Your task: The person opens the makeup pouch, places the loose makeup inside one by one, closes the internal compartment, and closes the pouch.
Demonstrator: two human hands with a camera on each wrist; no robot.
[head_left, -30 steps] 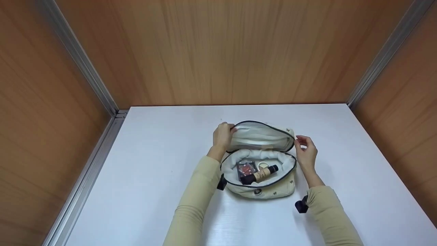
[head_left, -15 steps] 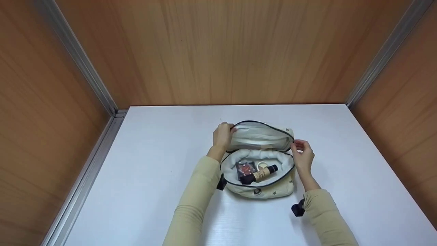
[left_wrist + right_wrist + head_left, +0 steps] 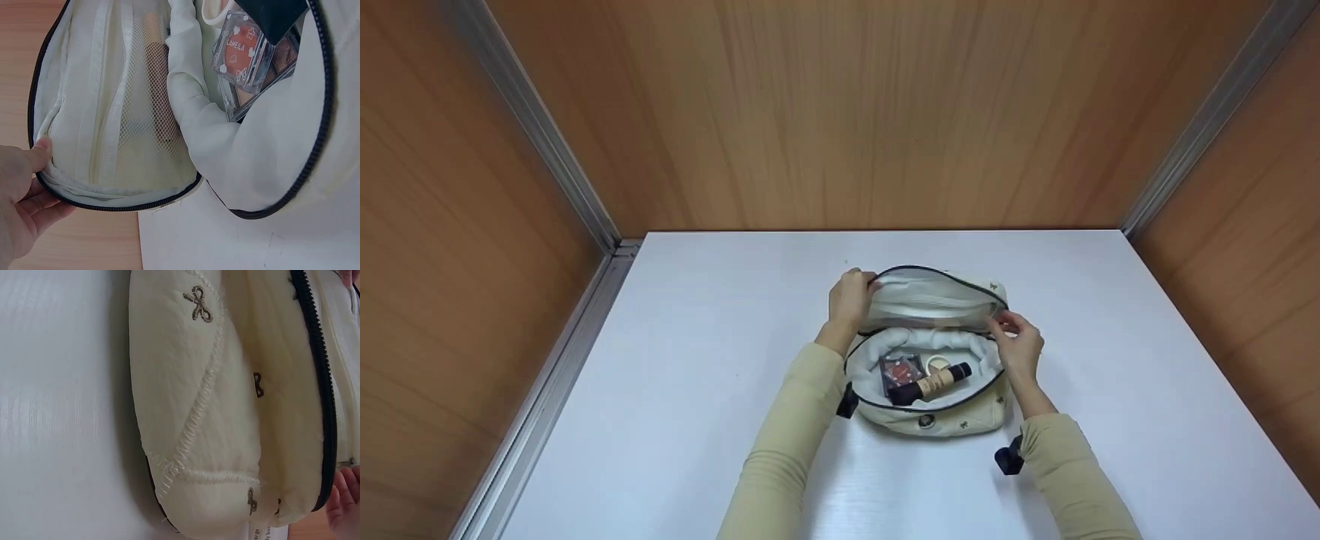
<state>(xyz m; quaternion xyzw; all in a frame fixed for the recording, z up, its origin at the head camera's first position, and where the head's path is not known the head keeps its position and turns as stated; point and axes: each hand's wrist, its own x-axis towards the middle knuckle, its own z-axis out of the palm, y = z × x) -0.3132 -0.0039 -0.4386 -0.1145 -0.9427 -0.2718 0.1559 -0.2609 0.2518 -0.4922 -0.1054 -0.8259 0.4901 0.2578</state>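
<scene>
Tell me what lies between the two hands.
The open bag lid, its pale inner side showing, lies between the left hand and the right hand; the head view shows this.

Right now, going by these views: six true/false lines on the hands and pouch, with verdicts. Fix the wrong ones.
1. The left hand grips the edge of the lid. True.
2. The lid is zipped shut. False: it is open, exposing the inside of the pouch.
3. A reddish compact marked LAMEILA is inside the pouch. True.
4. The compact is the only item in there. False: a dark-ended tube lies there too.
5. Something brownish shows through the lid's mesh. True.
6. Both hands are at the same end. False: the right hand is at the opposite end.
</scene>
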